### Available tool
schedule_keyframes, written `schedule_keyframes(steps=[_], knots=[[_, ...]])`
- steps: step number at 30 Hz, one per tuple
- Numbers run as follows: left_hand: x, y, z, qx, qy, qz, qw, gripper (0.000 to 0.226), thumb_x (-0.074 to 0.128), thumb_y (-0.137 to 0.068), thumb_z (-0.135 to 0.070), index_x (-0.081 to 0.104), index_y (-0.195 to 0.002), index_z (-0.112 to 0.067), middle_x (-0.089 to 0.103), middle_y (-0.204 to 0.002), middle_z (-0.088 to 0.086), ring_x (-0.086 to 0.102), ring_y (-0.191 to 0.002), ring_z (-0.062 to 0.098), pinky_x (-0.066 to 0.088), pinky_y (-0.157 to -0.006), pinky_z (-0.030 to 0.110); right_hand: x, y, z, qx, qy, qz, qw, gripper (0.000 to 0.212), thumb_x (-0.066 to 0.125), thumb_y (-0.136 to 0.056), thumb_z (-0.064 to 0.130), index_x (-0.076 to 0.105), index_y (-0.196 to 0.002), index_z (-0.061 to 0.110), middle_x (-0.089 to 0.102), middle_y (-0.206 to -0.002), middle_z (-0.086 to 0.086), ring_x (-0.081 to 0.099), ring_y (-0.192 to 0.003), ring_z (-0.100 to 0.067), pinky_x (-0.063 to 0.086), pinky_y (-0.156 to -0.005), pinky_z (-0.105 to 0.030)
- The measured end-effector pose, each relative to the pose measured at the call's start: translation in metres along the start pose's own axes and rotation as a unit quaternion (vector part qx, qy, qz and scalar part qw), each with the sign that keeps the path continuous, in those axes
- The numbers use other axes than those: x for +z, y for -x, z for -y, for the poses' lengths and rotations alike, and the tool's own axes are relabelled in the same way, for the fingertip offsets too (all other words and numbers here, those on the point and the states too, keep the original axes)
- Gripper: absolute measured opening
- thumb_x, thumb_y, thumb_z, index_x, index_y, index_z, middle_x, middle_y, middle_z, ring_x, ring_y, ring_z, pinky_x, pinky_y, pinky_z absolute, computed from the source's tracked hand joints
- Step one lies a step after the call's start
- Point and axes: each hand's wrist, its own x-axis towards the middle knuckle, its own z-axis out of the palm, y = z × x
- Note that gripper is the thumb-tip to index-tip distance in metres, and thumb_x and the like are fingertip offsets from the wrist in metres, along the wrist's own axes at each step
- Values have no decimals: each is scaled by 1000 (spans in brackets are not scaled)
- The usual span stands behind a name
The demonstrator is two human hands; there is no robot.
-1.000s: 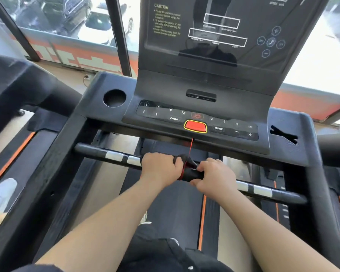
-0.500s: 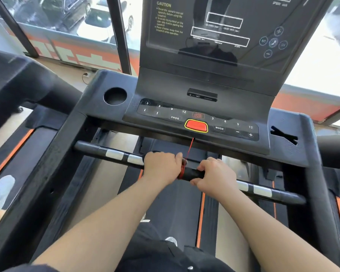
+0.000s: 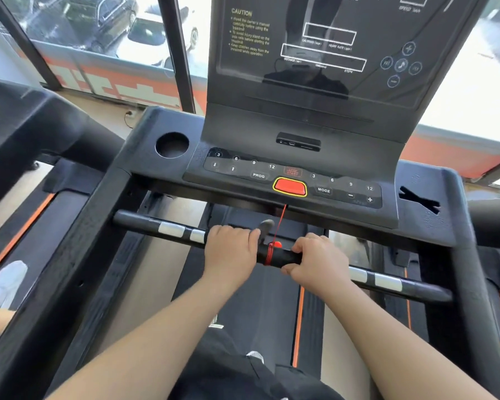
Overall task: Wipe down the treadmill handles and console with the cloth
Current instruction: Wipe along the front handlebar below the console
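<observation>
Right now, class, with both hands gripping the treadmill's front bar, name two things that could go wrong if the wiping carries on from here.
1. The red safety cord is wound round the handlebar between the left hand and right hand; sliding either hand inward could snag it, perhaps tugging the red key.
2. The dark cloth barely shows beside the left hand; it may slip or miss the silver sensors.

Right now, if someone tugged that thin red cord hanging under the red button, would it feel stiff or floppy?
Probably floppy: the red cord is thin and winds in coils around the handlebar. Likely light. It may resist a tug, since it runs up toward the red button.
</observation>
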Motion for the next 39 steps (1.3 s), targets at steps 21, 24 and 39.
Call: schedule_keyframes(steps=[21,24,39], knots=[[19,36,5,60,25,-46,997,59,20,-108,-44,62,-137,-15,64,-140,1,54,-133,24,27,-120,49,-9,-8,2,12,6,46,999,44,76,-71,53,67,-107,30,62,-104,10,57,-108,-18,50,-77,-31],[-11,-8,-10,1,-27,58,998,71,12,-101,-57,74,-104,-23,74,-102,6,61,-103,31,38,-103,46,-8,-8,3,13,7,48,999,43,76,-70,54,67,-105,30,61,-98,11,58,-101,-17,54,-76,-32],[-9,12,153,-6,-67,-188,980,42,35,-104,-29,69,-106,-5,72,-102,15,66,-101,36,40,-105,53,-4,0,15,-36,-83,13,996,44,58,-88,66,62,-113,30,54,-105,12,58,-112,-19,53,-83,-37]])
